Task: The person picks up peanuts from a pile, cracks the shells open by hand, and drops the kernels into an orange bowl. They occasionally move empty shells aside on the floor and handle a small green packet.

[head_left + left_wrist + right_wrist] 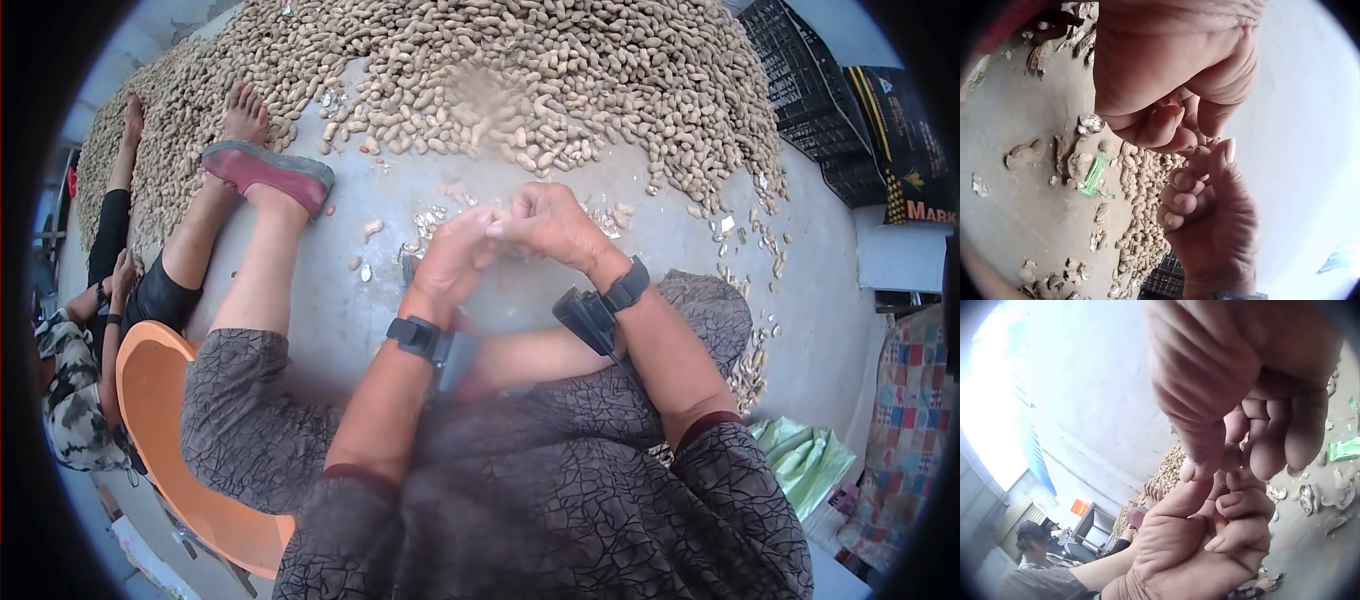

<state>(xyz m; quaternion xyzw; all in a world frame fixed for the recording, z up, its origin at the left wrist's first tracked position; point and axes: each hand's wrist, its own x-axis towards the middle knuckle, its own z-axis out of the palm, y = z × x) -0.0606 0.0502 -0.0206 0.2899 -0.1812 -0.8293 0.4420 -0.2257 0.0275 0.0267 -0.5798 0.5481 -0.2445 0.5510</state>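
Both hands meet fingertip to fingertip above the floor. The left hand (460,252) has its fingers curled in towards the palm, and a reddish peanut kernel (1220,525) shows among them. With thumb and forefinger, the right hand (548,228) pinches at the same spot. A small brown piece of peanut (1209,142) shows between the fingertips of both hands, mostly hidden by them. Beneath the hands lie broken peanut shells (428,222) on the grey floor (400,195).
A wide heap of unshelled peanuts (560,70) spreads ahead. Black crates (800,80) stand at the right. An orange chair (150,380) and another seated person (85,400) are at the left. A green wrapper (1094,176) lies among shells.
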